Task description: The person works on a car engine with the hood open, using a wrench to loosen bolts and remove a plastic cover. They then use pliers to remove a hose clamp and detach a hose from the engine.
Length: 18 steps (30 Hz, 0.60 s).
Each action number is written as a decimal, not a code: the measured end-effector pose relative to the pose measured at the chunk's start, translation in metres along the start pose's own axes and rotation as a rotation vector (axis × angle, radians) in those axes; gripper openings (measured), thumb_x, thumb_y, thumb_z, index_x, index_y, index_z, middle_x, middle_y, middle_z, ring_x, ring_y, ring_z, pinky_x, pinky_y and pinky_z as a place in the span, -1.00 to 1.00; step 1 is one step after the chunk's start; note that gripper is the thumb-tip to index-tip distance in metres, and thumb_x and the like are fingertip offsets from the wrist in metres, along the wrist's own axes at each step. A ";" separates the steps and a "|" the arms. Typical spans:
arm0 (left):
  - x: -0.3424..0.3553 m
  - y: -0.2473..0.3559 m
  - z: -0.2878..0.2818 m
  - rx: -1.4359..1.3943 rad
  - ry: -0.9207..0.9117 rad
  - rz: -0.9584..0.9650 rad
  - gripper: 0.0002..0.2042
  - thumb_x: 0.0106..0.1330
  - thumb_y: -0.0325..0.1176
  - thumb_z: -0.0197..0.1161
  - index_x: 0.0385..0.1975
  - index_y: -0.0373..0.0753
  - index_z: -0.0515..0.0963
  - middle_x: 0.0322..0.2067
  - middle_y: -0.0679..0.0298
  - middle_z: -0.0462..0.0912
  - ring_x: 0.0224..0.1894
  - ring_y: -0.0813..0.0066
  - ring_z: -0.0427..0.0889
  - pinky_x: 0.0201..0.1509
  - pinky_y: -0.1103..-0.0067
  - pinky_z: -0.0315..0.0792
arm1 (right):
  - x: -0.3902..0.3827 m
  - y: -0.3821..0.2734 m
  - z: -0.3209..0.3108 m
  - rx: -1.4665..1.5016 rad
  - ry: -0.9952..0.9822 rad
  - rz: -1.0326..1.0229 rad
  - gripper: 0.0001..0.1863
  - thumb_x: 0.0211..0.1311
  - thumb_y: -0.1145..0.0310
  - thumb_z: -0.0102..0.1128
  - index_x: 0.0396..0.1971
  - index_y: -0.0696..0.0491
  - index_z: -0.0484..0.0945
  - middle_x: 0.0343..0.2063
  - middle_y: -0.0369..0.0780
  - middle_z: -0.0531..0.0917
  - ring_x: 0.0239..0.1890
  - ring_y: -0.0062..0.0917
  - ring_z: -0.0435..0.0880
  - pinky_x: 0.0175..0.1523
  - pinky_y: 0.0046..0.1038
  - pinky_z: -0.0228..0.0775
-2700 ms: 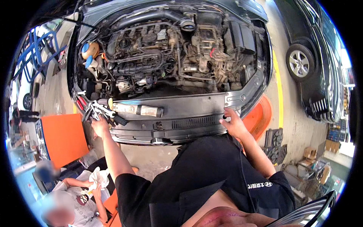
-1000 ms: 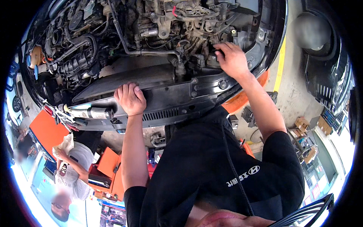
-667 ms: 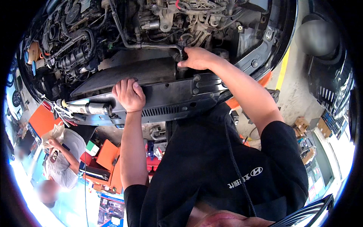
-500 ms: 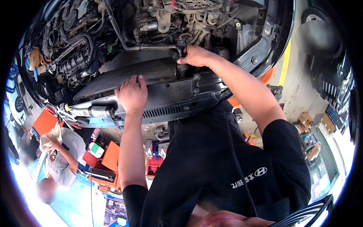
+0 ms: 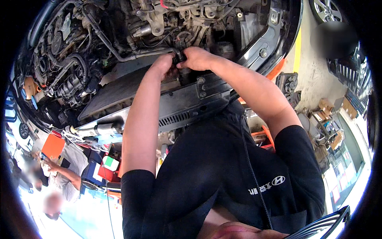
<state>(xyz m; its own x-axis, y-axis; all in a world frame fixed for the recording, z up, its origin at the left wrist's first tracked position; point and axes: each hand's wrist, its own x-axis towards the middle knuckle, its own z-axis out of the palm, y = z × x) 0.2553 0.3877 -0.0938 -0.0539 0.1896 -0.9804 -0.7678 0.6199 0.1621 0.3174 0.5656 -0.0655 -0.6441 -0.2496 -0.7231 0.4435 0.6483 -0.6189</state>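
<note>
Both my hands meet over the top corner of the radiator, in the engine bay of a car. My right hand (image 5: pixel 197 59) has its fingers closed around a dark pipe fitting (image 5: pixel 179 58) at the end of a long grey pipe (image 5: pixel 147 53). My left hand (image 5: pixel 162 65) is at the other side of that fitting, its fingers curled in and partly hidden. The flat dark radiator (image 5: pixel 127 89) lies below and to the left of my hands. Nearer me runs the black front crossmember (image 5: pixel 175 105) with its slotted vent.
Wiring and an engine intake (image 5: pixel 71 75) crowd the left of the bay. A cylindrical tool (image 5: pixel 105 128) lies at the crossmember's left end. A person in a grey shirt (image 5: pixel 69 171) stands at the lower left, near a red tool cart (image 5: pixel 106 172). A wheel (image 5: pixel 327 11) is at the upper right.
My left hand has moved up and right from the radiator's near edge to the pipe fitting beside my right hand. The view has shifted slightly.
</note>
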 end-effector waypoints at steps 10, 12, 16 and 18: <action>0.016 -0.010 0.000 -0.207 0.132 0.050 -0.75 0.53 -0.14 0.10 -0.21 -0.20 0.56 -0.47 0.28 0.55 -0.56 0.50 0.47 -0.60 0.50 0.30 | 0.008 0.007 0.008 0.036 0.034 -0.008 -0.44 0.18 -0.04 0.45 -0.13 0.21 0.67 -0.15 0.10 0.72 0.02 -0.02 0.68 0.12 -0.15 0.49; 0.013 -0.010 0.003 -0.205 0.122 0.065 -0.74 0.52 -0.13 0.08 -0.26 -0.19 0.55 -0.52 0.31 0.53 -0.61 0.52 0.45 -0.63 0.51 0.27 | 0.006 0.004 0.005 0.035 0.022 -0.011 -0.42 0.17 -0.06 0.45 -0.13 0.22 0.68 -0.13 0.10 0.72 0.03 -0.02 0.68 0.13 -0.13 0.50; 0.014 -0.007 0.006 -0.087 0.077 0.008 -0.67 0.54 -0.02 -0.08 -0.29 -0.10 0.49 -0.59 0.33 0.47 -0.67 0.50 0.30 -0.64 0.50 0.16 | -0.001 0.003 0.003 0.007 0.035 -0.047 -0.37 0.17 -0.11 0.40 -0.08 0.21 0.68 -0.07 0.12 0.71 0.06 -0.02 0.68 0.18 -0.11 0.50; -0.001 0.005 0.011 -0.014 0.019 0.056 -0.65 0.53 0.04 -0.10 -0.30 -0.07 0.48 -0.60 0.37 0.45 -0.70 0.53 0.27 -0.65 0.52 0.14 | 0.004 0.004 0.006 -0.026 0.086 -0.034 -0.34 0.17 -0.13 0.39 -0.07 0.23 0.68 -0.07 0.13 0.71 0.05 -0.03 0.69 0.18 -0.12 0.51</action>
<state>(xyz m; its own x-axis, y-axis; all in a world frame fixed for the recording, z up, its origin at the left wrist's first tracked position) 0.2586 0.3993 -0.0912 -0.1090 0.2088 -0.9719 -0.7724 0.5977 0.2151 0.3209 0.5629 -0.0727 -0.7097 -0.2097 -0.6725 0.4055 0.6590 -0.6335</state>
